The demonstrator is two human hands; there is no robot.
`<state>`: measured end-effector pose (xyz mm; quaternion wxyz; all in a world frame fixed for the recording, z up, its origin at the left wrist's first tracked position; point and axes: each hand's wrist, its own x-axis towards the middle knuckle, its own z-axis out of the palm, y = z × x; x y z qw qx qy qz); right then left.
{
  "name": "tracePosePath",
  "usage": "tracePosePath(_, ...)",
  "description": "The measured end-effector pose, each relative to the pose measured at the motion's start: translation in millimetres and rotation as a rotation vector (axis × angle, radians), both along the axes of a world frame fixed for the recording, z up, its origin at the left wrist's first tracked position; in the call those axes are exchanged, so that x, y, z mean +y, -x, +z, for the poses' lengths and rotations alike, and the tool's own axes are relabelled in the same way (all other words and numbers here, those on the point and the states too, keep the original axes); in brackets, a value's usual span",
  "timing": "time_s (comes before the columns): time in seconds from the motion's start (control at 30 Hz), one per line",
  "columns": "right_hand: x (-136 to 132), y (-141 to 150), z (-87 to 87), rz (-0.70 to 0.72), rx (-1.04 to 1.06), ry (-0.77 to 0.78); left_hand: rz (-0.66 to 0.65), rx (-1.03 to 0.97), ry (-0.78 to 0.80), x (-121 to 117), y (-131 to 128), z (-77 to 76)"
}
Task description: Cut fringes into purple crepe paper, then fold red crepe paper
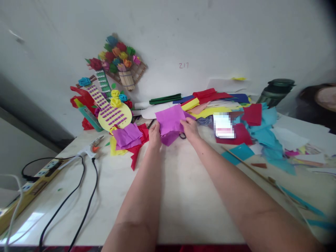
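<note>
A piece of purple paper (171,119) is held up above the table between my two hands. My left hand (154,134) pinches its left edge, and my right hand (190,128) grips the right side. Another purple piece hangs just below and behind the held sheet. The black loop of a scissors-like handle (182,135) shows on the table beside my right hand. Left of my left hand lies a stack of purple paper pieces (127,136), on top of red paper (143,134) and yellow paper (115,147).
A glue gun (89,150) with a black cord lies left, near a power strip (44,175). Guitar-shaped paper crafts (115,117) and paper flowers (115,52) lean on the wall. Coloured paper (270,129), a blurred bright screen (223,126), a stick (246,166) and a dark bottle (275,92) lie right. A person sits far right.
</note>
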<state>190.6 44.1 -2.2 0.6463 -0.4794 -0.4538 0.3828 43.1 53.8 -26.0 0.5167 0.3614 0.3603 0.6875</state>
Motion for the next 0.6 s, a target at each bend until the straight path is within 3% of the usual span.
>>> tracePosePath(0.17, 6, 0, -5.0, -0.014, 0.06, -0.03, 0.016, 0.002, 0.008, 0, -1, -1.1)
tracePosePath(0.43, 12, 1, -11.8, -0.005, 0.245, 0.018, -0.096, 0.048, 0.039, -1, -2, -0.3)
tracePosePath(0.6, 8, 1, -6.8, 0.003, 0.344, 0.094, 0.105, 0.192, 0.033, 1, 2, 3.0)
